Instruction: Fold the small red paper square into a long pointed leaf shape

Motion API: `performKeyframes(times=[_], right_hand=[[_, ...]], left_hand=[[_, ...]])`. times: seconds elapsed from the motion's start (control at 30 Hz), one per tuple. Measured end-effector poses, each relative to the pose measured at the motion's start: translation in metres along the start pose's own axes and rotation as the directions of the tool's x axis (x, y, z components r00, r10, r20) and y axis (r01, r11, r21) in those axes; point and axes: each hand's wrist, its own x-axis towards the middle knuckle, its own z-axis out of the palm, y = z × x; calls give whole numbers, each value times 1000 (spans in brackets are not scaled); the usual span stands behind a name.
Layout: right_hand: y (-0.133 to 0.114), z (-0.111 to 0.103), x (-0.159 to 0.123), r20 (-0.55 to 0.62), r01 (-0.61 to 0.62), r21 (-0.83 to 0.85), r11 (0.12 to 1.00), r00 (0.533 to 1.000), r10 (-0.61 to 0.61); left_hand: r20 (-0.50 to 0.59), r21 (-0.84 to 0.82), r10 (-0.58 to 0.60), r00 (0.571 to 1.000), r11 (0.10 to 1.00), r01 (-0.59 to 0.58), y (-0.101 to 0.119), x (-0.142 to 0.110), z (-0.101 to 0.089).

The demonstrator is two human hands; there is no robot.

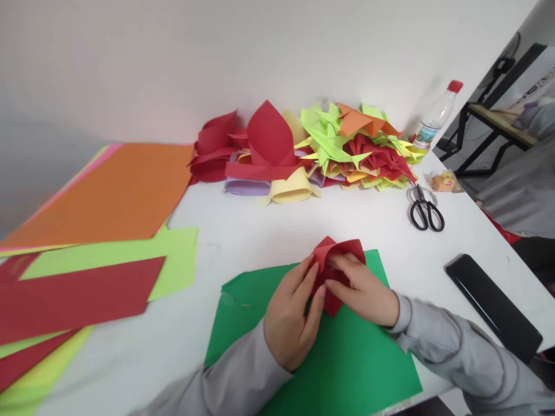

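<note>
A piece of red paper (333,303), partly folded with a curled-over flap, is held just above a green sheet (347,370) on the table. My left hand (292,315) grips its left side, fingers against the outer face. From the right, my right hand (362,289) reaches in with its fingers inside the fold and its thumb at the front edge. Some of the right fingertips are hidden by the paper.
Folded paper hats (271,136) and a pile of folded paper shapes (347,138) line the wall. Coloured sheets (108,190) lie left. Scissors (427,214), a wrapped snack (444,181), a plastic bottle (433,121) and a long black object (492,306) are at right.
</note>
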Motion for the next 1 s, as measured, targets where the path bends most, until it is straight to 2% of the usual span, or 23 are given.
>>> performKeyframes(times=[0.17, 0.33, 0.63, 1.0], right_hand=[[8, 3, 0, 33, -61, 349, 935, 998, 53], [2, 3, 1, 50, -164, 519, 839, 986, 161], [-3, 0, 2, 49, -254, 618, 744, 957, 285], [-9, -4, 5, 56, -227, 564, 794, 970, 237]], left_hand=[[3, 55, -48, 999, 997, 48, 7, -2, 6], [-6, 64, -59, 998, 996, 60, 9, -2, 10], [-43, -12, -93, 995, 996, 93, 11, -2, 15], [-42, -16, -100, 994, 995, 100, 8, -6, 21]])
